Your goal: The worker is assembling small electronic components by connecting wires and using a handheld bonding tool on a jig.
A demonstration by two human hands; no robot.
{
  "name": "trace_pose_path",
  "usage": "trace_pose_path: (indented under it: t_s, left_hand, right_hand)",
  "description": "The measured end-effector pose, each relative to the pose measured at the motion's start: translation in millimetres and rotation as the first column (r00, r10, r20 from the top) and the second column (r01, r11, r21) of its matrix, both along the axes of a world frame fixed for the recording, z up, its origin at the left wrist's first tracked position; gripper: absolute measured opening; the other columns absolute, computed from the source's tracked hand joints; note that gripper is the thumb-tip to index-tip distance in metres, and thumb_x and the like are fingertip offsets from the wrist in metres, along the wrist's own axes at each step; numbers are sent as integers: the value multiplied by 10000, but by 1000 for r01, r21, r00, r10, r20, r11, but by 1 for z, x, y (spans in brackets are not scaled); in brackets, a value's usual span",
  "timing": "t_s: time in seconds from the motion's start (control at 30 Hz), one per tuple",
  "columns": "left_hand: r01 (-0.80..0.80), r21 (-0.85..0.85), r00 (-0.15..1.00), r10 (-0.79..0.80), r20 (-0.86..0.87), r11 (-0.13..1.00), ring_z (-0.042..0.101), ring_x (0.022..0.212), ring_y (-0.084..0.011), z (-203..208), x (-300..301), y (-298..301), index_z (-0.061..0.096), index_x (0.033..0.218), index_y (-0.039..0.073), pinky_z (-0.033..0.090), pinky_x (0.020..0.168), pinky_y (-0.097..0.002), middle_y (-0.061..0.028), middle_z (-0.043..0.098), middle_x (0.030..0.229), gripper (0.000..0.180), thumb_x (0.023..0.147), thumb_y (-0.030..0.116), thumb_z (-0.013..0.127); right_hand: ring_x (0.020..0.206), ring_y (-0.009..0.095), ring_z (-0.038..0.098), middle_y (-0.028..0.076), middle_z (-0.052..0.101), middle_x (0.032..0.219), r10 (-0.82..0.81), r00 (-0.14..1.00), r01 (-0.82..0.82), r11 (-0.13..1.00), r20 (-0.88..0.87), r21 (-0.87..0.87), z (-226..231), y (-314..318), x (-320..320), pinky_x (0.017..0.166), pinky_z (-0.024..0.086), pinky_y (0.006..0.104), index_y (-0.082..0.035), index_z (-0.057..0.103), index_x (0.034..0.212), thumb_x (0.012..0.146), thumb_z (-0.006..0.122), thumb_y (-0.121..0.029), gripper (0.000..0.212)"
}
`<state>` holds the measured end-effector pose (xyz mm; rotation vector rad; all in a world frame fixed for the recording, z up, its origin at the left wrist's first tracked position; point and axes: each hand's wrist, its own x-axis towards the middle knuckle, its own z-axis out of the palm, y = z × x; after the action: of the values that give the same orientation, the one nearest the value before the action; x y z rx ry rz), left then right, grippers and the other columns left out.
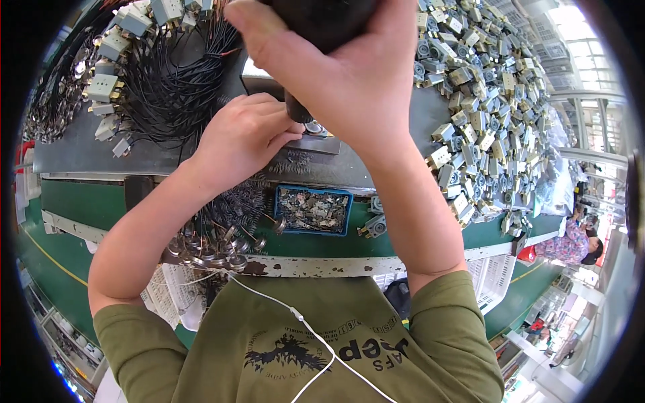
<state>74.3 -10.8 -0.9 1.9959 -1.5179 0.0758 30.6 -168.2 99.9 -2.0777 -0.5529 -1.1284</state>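
My right hand (366, 80) is wrapped around a thick black electric screwdriver (322, 23), held upright at the top middle. Its dark nose points down at a small round silver part (314, 127) on a flat metal fixture (326, 145). Beside the nose, the fingers of my left hand (238, 131) are closed at the fixture. Whatever they pinch is hidden by the fingers. Right behind the hands stands a pale box-like block (259, 79), partly covered.
Grey-and-white socket-like parts (480, 127) are heaped at right. Black cables (175, 87) with similar pieces lie at left. Nearer me are dark springs (235, 201), round metal parts (215, 254) and a blue tray (312, 233) of small metal pieces. A person (568, 247) is far right.
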Motion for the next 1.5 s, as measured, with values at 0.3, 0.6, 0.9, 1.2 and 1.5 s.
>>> trace_pose_path:
  t_s: [0.3, 0.6, 0.9, 1.2, 1.5]
  left_hand:
    - [-52, 330, 990, 92, -107, 942, 686, 965, -325, 9, 8, -8, 637, 1069, 53, 555, 832, -444, -103, 692, 944, 277, 922, 271, 724]
    - [-40, 206, 995, 57, -77, 978, 692, 958, -333, -3, 12, -11, 665, 1007, 37, 564, 811, -445, -118, 695, 945, 263, 928, 284, 711]
    - [48, 130, 991, -63, 119, 990, 676, 897, -222, 17, -7, -11, 684, 1202, 122, 537, 791, -368, -25, 639, 986, 369, 869, 255, 769]
    - [121, 188, 984, -143, 107, 975, 691, 888, -203, 23, -10, -3, 696, 1180, 150, 511, 773, -379, -18, 671, 977, 337, 853, 193, 769]
    - [-598, -222, 739, 637, 220, 770, 642, 1079, -252, 114, 94, 75, 686, 1138, 55, 478, 973, -365, -89, 669, 1188, 259, 937, 206, 752]
  right_hand:
    - [937, 182, 702, 122, 661, 1086, 297, 933, -82, 725, -204, 684, -7, 18, -18, 770, 587, 295, 25, 407, 1370, 837, 796, 41, 660]
    - [858, 190, 708, 82, 680, 992, 100, 995, -79, 875, -21, 478, -16, 15, 4, 766, 585, 300, 26, 443, 1337, 806, 837, -14, 662]
    - [619, 112, 628, 41, 687, 826, -79, 953, 255, 733, -294, 630, 40, -22, -45, 566, 516, 262, -13, 623, 1092, 934, 749, -63, 208]
    - [790, 102, 625, 32, 657, 944, -421, 881, 473, 803, -217, 362, 3, -91, -26, 712, 514, 248, -24, 547, 1252, 955, 776, -180, 406]
    - [1296, 335, 577, 265, 558, 1443, -614, 538, 444, 789, -577, -426, -48, -153, -74, 1101, 472, 388, -42, 447, 1511, 1021, 589, -94, 512]
